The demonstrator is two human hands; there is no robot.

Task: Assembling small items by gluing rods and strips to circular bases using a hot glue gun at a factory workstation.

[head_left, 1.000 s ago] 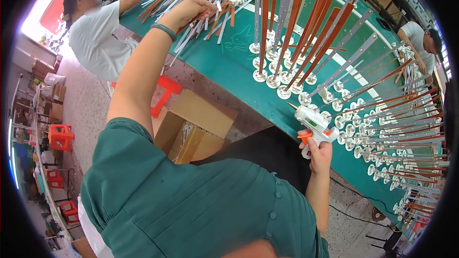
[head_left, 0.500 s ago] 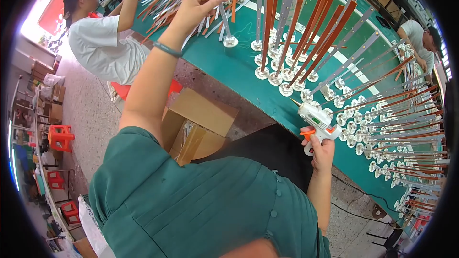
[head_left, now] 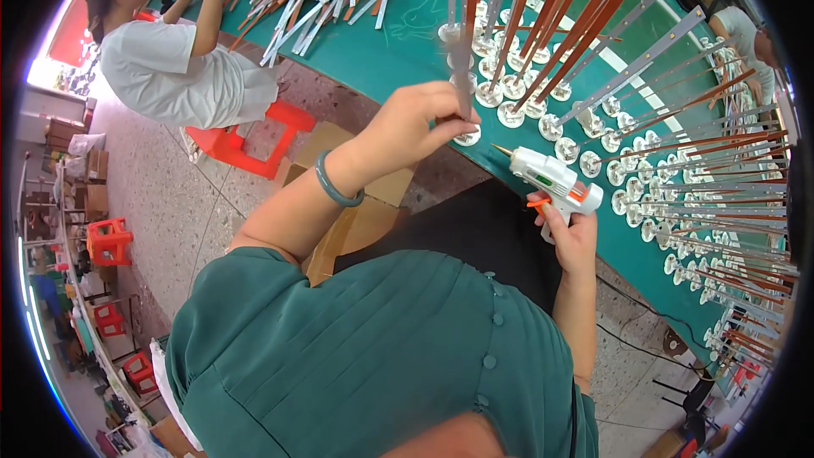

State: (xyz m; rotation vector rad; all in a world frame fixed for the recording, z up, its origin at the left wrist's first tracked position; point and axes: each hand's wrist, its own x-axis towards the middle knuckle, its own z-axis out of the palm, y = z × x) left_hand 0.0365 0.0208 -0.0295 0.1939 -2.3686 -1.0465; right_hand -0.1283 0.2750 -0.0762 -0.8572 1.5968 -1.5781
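Gluing step in hand: left hand (head_left: 415,123) pinches a grey metal strip with round white base (head_left: 464,76) upright over the green counter (head_left: 407,42)'s near edge, right hand (head_left: 570,236) grips a white glue gun (head_left: 551,178) just right of it; its nozzle should next meet the base.

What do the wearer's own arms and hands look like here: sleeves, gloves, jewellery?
Both hands are bare, no gloves. The left hand has a plain grey-green bangle on its wrist. The left forearm is uncovered up to a dark green sleeve of a pleated, buttoned garment. The right hand and forearm are bare too; no watch or rings visible.
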